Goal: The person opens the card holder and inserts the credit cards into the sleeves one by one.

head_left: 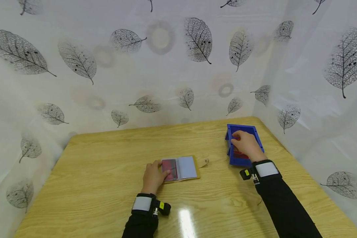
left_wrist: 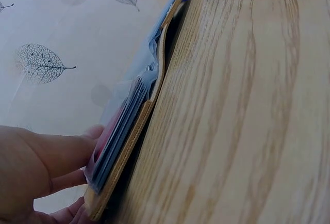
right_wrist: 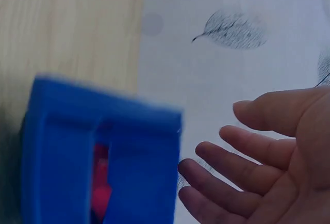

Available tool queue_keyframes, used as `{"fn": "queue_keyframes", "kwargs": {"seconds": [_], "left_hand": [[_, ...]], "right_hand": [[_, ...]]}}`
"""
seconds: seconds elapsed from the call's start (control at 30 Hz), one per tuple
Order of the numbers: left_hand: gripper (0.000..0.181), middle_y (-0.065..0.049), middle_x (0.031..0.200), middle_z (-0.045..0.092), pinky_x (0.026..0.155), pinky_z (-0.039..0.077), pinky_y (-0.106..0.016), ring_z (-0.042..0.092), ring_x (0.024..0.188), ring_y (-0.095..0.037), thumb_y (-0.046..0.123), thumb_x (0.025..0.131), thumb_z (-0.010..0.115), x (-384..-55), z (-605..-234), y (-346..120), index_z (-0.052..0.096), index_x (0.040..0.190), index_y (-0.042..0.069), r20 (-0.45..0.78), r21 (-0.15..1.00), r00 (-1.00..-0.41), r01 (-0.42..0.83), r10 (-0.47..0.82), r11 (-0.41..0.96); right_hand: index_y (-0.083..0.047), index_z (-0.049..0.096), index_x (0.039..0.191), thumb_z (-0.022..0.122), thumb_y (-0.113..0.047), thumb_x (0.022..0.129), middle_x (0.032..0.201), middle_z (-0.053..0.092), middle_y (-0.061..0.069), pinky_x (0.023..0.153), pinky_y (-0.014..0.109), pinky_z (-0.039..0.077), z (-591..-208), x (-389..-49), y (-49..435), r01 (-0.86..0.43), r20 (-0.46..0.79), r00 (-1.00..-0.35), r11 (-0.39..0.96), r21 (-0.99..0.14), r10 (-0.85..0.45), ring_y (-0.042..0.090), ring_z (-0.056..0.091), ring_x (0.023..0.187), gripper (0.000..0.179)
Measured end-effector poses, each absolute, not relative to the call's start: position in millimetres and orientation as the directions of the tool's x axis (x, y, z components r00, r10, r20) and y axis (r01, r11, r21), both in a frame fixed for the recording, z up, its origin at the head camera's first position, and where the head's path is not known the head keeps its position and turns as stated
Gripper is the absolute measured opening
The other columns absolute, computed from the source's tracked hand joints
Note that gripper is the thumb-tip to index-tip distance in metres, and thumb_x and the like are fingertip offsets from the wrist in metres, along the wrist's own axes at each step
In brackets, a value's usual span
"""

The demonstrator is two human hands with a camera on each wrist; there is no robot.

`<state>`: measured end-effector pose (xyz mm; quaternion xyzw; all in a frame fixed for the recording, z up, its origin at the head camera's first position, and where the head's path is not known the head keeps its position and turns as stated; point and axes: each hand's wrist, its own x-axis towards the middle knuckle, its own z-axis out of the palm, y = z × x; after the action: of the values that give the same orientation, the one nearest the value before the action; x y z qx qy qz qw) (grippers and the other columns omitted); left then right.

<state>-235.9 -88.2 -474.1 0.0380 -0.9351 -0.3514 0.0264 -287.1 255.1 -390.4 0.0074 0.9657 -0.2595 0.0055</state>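
A card holder (head_left: 187,167) lies spread open on the table, a red card (head_left: 167,165) showing in its left clear sleeve. My left hand (head_left: 153,176) pinches its left edge, thumb over the sleeve. In the left wrist view, a stack of clear sleeves (left_wrist: 121,126) rises above the tan cover (left_wrist: 129,152). Over a blue plastic tray (head_left: 241,161) hovers my right hand (head_left: 247,144), fingers loosely bent and holding nothing. Part of a red item with lettering (head_left: 239,153) is visible inside the tray beneath that hand. The right wrist view shows the fingers (right_wrist: 242,170) apart, beside the tray's blue wall.
A strap with a snap button (head_left: 206,162) sticks out from the card holder's right side. The wood-grain table (head_left: 107,158) meets a leaf-patterned white sheet (head_left: 166,76) behind and at both sides. Glare marks the table's front.
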Motion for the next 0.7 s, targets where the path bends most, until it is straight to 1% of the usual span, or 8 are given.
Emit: {"fn": "queue_keyframes", "kwargs": {"seconds": [0.17, 0.23, 0.3, 0.4, 0.53, 0.7], "left_hand": [[0.054, -0.025, 0.108, 0.056, 0.085, 0.047, -0.050, 0.058, 0.099, -0.040, 0.024, 0.080, 0.080, -237.1, -474.8, -88.8, 0.061, 0.123, -0.002, 0.015, 0.661, -0.996, -0.057, -0.090, 0.748], [0.054, -0.025, 0.108, 0.056, 0.085, 0.047, -0.050, 0.058, 0.099, -0.039, 0.024, 0.080, 0.080, -237.5, -475.3, -89.0, 0.061, 0.123, -0.002, 0.011, 0.661, -0.996, -0.058, -0.087, 0.748], [0.055, -0.025, 0.108, 0.056, 0.085, 0.047, -0.050, 0.058, 0.099, -0.039, 0.024, 0.080, 0.080, -237.6, -475.6, -89.2, 0.061, 0.124, -0.002, 0.005, 0.663, -0.997, -0.059, -0.083, 0.747], [0.055, -0.024, 0.108, 0.056, 0.085, 0.047, -0.050, 0.058, 0.098, -0.039, 0.024, 0.080, 0.080, -237.7, -475.6, -89.3, 0.060, 0.124, -0.002, 0.002, 0.669, -0.997, -0.060, -0.083, 0.741], [0.055, -0.025, 0.108, 0.056, 0.084, 0.047, -0.050, 0.058, 0.097, -0.039, 0.024, 0.080, 0.080, -237.6, -475.1, -89.4, 0.060, 0.123, -0.002, 0.005, 0.673, -0.996, -0.060, -0.085, 0.737], [0.054, -0.024, 0.109, 0.056, 0.084, 0.047, -0.050, 0.058, 0.098, -0.038, 0.024, 0.080, 0.080, -237.8, -476.3, -90.2, 0.061, 0.124, -0.001, -0.003, 0.679, -0.995, -0.073, -0.097, 0.730]], "right_hand": [[0.010, 0.053, 0.128, 0.059, -0.016, 0.094, 0.124, 0.056, 0.032, 0.085, 0.053, 0.048, -409.5, -289.2, 272.0, 0.070, -0.096, -0.995, 0.913, -0.403, 0.034, 0.042, 0.059, 0.104, 0.043], [0.011, 0.054, 0.126, 0.061, -0.015, 0.092, 0.120, 0.058, 0.033, 0.084, 0.053, 0.049, -417.9, -289.2, 276.5, 0.078, -0.118, -0.992, 0.925, -0.372, 0.037, 0.041, 0.060, 0.102, 0.044], [0.012, 0.055, 0.123, 0.063, -0.015, 0.090, 0.113, 0.061, 0.032, 0.079, 0.051, 0.050, -425.3, -289.2, 280.2, 0.079, -0.134, -0.990, 0.931, -0.357, 0.033, 0.038, 0.062, 0.094, 0.043], [0.012, 0.055, 0.121, 0.066, -0.015, 0.087, 0.108, 0.063, 0.030, 0.077, 0.050, 0.050, -432.2, -289.5, 283.1, 0.081, -0.154, -0.988, 0.934, -0.348, 0.029, 0.037, 0.062, 0.090, 0.045], [0.012, 0.055, 0.121, 0.069, -0.016, 0.085, 0.107, 0.063, 0.029, 0.080, 0.051, 0.049, -435.8, -291.2, 284.2, 0.079, -0.167, -0.986, 0.931, -0.357, 0.020, 0.038, 0.061, 0.092, 0.048], [0.011, 0.057, 0.117, 0.070, -0.015, 0.084, 0.104, 0.064, 0.026, 0.079, 0.049, 0.048, -436.9, -293.0, 283.2, 0.066, -0.160, -0.987, 0.927, -0.368, 0.007, 0.035, 0.060, 0.089, 0.044]]}}
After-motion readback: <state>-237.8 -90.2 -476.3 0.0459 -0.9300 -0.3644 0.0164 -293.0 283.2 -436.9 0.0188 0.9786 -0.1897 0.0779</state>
